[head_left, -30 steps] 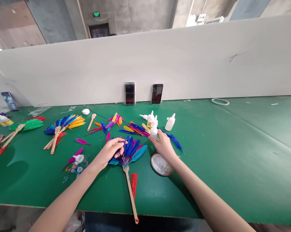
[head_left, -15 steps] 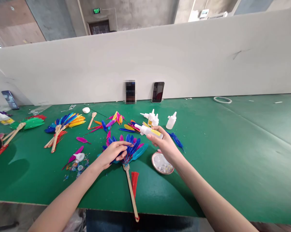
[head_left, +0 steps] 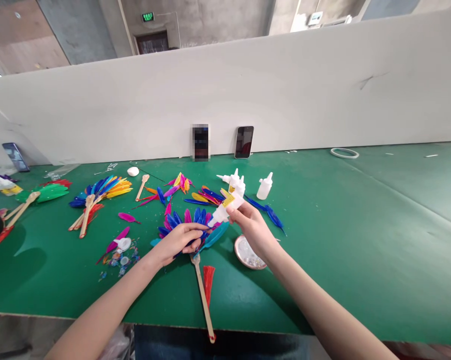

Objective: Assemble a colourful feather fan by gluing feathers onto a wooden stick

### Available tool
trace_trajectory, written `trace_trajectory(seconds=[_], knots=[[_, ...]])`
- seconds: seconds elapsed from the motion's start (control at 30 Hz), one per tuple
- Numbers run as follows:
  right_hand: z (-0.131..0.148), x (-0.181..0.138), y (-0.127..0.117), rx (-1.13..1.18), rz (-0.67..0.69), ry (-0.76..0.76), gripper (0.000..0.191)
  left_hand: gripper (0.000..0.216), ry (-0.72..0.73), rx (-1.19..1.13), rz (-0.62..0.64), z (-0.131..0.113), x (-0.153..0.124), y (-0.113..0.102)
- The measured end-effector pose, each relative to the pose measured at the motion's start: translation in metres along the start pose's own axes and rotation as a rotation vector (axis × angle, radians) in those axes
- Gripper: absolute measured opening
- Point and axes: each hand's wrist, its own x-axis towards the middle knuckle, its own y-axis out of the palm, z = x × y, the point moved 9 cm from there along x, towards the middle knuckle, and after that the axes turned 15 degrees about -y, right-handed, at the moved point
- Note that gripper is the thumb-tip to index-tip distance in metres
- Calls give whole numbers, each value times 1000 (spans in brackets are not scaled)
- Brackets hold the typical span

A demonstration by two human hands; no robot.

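Green tabletop (head_left: 341,250) runs up to a pale partition (head_left: 154,110). From the left, a green-feathered fan (head_left: 53,192) and a blue-and-yellow fan (head_left: 107,187) look assembled; a bare wooden handle (head_left: 142,187) lies featherless. Next, the left hand (head_left: 178,242) bends over the middle fan (head_left: 196,260); I cannot tell whether it pinches a feather. That fan, flat before the person, has a broad spread and a red tassel (head_left: 208,285), so appears well advanced, though loose feathers (head_left: 205,197) remain beyond it. The right hand (head_left: 250,220) grips a white bottle (head_left: 225,207), nozzle tilted down toward the left fingertips.
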Motion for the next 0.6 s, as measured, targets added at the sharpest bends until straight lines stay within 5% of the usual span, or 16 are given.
trace_trajectory(seconds=[0.6], knots=[[10, -1, 5, -93, 29, -106, 39, 42, -29, -28, 42, 1, -3, 7]])
